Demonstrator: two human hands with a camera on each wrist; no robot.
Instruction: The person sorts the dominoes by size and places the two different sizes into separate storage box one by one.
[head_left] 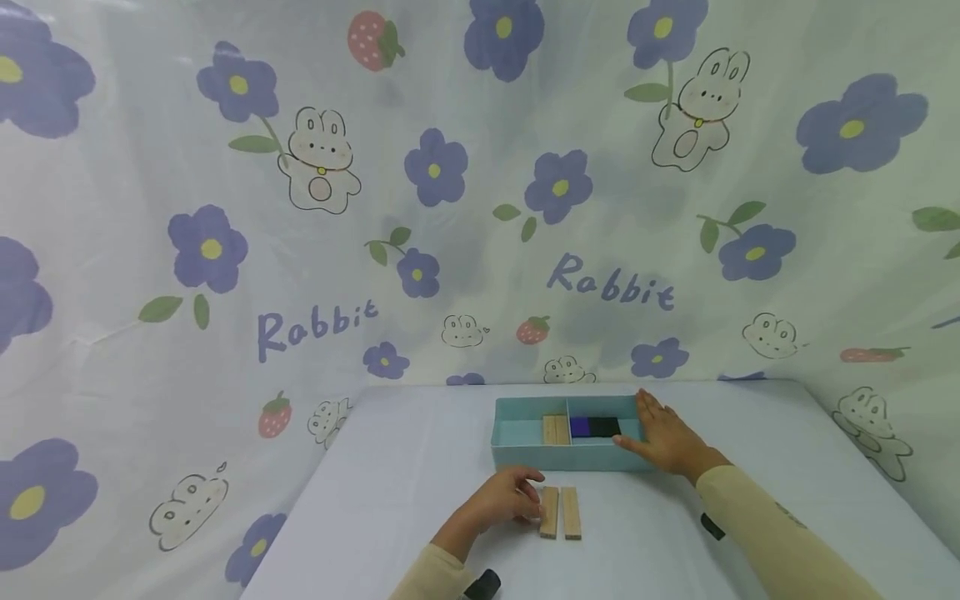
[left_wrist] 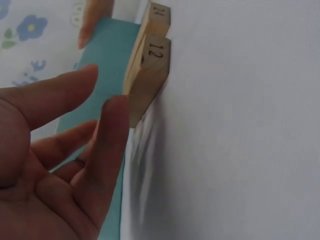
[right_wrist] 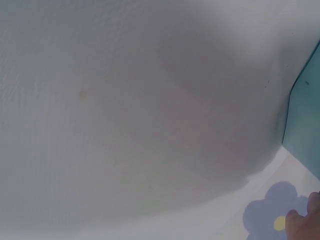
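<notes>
My left hand (head_left: 504, 497) is beside two wooden blocks lying in front of the box. In the left wrist view, a fingertip meets the side of the near block (left_wrist: 150, 75), marked 12. The thumb stands apart from it, so nothing is pinched. Beyond it lies the other block (left_wrist: 160, 19), marked 24. My right hand (head_left: 671, 437) rests on the right end of a light blue box (head_left: 570, 458), fingers stretched toward its back corner and thumb over the front rim. Only a few fingertips (right_wrist: 302, 220) show in the right wrist view.
A divider (head_left: 568, 408) splits the box into two compartments. Wooden blocks (head_left: 556, 429) lie in the left one, against the divider. A blue-purple piece (head_left: 581, 427) and a black piece (head_left: 604, 427) lie in the right one. Behind the white table (head_left: 390, 483) hangs a rabbit-patterned curtain (head_left: 487, 117).
</notes>
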